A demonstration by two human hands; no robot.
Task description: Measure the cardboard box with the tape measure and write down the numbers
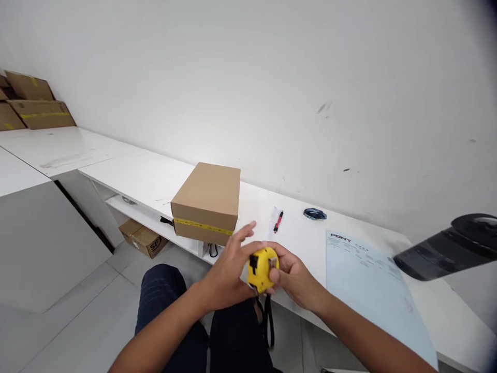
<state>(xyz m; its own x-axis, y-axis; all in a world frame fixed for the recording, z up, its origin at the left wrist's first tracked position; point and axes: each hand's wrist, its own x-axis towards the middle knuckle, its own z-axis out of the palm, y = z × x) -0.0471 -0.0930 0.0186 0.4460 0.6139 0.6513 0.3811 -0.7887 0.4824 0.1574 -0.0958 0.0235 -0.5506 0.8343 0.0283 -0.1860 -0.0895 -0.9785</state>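
Note:
A yellow tape measure [261, 268] with a black wrist strap hanging below it is held in front of me, just before the table's front edge. My right hand [294, 277] grips its right side, thumb on the case. My left hand [229, 272] cups its left side with the thumb on the case, while its index finger points out toward a closed cardboard box [207, 202]. The box has a strip of yellow tape along its near face and stands on the white table [155, 178].
A red and black pen [278, 221] on a paper slip and a dark roll [315, 213] lie behind the hands. A large printed sheet [373, 282] lies at the right. Cardboard boxes [33, 106] stand far left; another [144, 239] sits under the table.

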